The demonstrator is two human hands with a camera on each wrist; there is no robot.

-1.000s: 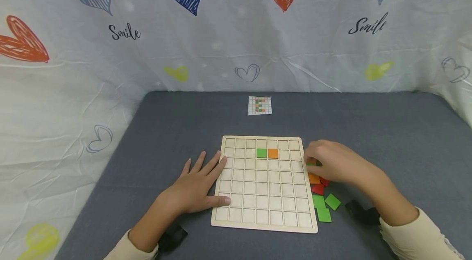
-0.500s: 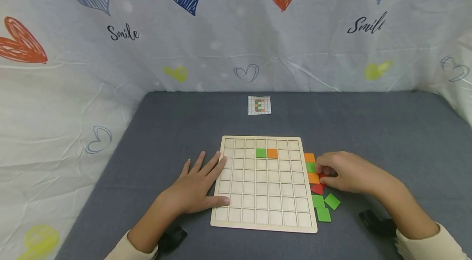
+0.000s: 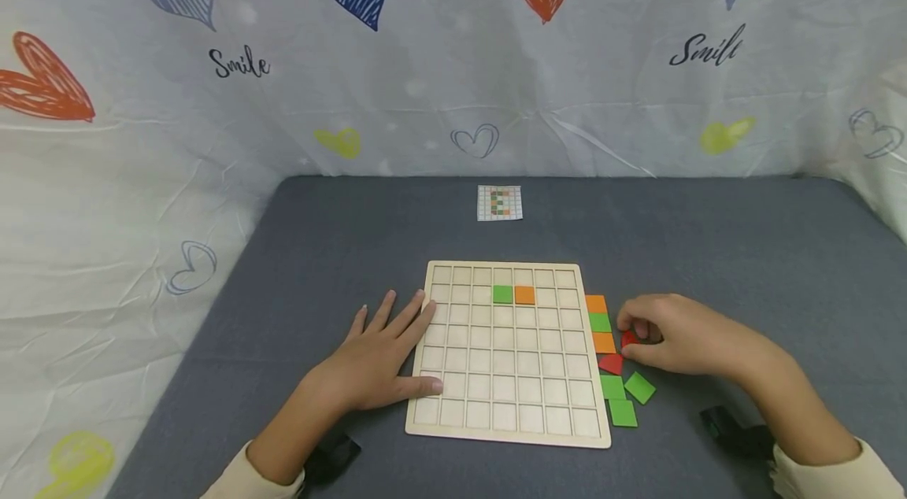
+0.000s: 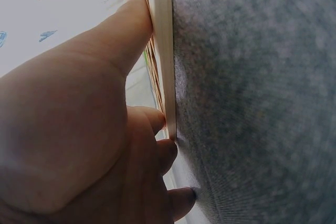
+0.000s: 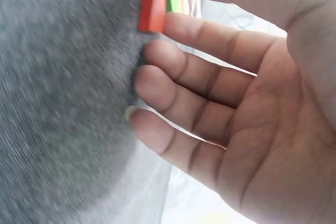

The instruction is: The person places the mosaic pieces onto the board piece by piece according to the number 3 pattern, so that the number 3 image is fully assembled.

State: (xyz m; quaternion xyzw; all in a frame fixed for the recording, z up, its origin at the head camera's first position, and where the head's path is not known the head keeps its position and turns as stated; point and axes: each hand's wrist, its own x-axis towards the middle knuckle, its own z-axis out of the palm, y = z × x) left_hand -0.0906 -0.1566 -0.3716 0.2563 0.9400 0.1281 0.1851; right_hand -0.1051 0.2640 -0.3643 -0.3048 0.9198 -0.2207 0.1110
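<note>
A wooden grid board (image 3: 506, 362) lies on the grey cloth, with a green tile (image 3: 502, 294) and an orange tile (image 3: 524, 295) side by side in its second row. Fingers spread, my left hand (image 3: 375, 361) rests on the board's left edge; its thumb lies over the rim in the left wrist view. Right of the board, my right hand (image 3: 683, 334) pinches a red tile (image 5: 152, 3) between thumb and index finger, low at the cloth. The other fingers of that hand curve beside it, touching down near the cloth.
Along the board's right edge lie orange tiles (image 3: 604, 343), green tiles (image 3: 623, 413) and another red piece (image 3: 611, 364). A small printed pattern card (image 3: 499, 203) lies behind the board. Dark wrist devices (image 3: 737, 434) sit under both wrists. A heart-printed curtain (image 3: 453, 50) hangs behind.
My right hand has moved from the board's right edge over the orange and green tiles rightward to the red tile, shifting it slightly right. The left hand stays in place.
</note>
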